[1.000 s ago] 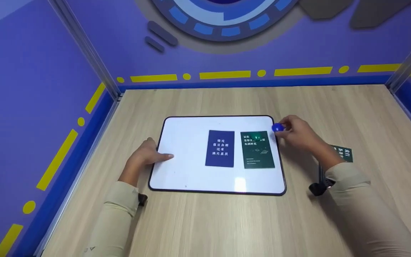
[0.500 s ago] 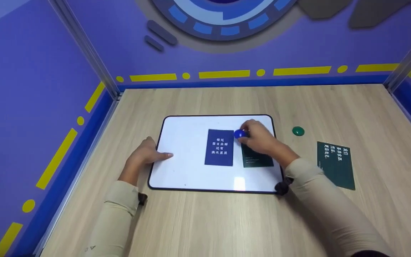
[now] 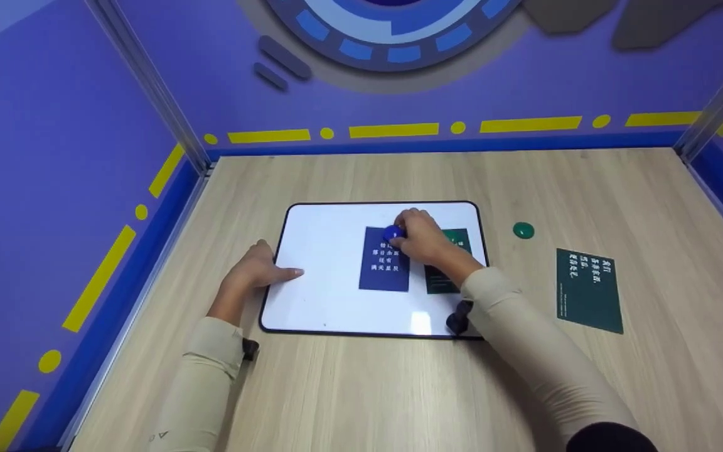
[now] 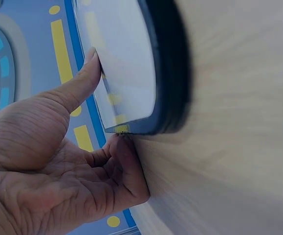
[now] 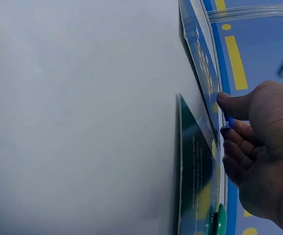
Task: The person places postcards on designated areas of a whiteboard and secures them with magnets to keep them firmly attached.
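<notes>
A small whiteboard (image 3: 311, 301) with a black rim lies flat on the table. At its left edge my left hand (image 3: 256, 267) holds it, the thumb over the white surface and the other fingers curled at the rim, as the left wrist view shows. My right hand (image 3: 423, 237) pinches a round blue magnet (image 3: 393, 234) at the top of a blue card (image 3: 384, 276) printed with white characters. Partly behind that hand lies a dark green card (image 3: 442, 284) on the board. A green magnet (image 5: 222, 220) shows on this card in the right wrist view.
To the right of the board, a second green magnet (image 3: 523, 230) lies on the wooden table (image 3: 361, 395). Nearer me is another dark green card (image 3: 589, 290) with white characters. Purple panels (image 3: 117, 157) with yellow marks enclose the table.
From the board's right edge, my right hand has moved left with the blue magnet, over the green card and onto the blue card's top. My left hand has stayed put.
</notes>
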`<state>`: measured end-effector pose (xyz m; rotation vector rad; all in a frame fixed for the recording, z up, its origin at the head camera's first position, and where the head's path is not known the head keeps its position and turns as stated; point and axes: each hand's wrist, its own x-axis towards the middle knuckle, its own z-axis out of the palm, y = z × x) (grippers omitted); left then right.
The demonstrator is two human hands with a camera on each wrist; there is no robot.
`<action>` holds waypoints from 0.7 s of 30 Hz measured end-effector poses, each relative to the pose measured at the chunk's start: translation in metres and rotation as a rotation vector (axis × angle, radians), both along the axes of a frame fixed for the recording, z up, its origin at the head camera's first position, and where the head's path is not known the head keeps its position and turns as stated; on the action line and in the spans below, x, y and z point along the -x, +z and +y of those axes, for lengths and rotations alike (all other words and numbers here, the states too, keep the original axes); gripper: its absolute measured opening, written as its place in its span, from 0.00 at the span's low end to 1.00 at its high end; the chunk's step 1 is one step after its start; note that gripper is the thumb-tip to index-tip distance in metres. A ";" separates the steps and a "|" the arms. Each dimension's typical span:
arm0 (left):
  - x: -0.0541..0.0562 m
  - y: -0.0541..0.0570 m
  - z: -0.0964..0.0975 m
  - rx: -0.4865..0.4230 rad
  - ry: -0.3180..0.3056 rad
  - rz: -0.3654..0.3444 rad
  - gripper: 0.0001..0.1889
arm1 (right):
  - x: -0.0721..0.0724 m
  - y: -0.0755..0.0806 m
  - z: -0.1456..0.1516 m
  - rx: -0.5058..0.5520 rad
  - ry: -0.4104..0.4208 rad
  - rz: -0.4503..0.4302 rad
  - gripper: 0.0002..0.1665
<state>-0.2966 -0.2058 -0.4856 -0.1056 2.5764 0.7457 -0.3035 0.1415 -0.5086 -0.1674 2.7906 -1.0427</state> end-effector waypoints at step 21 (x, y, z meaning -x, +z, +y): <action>0.001 -0.001 0.000 0.020 -0.021 0.021 0.61 | 0.004 -0.004 -0.002 -0.027 0.017 -0.004 0.24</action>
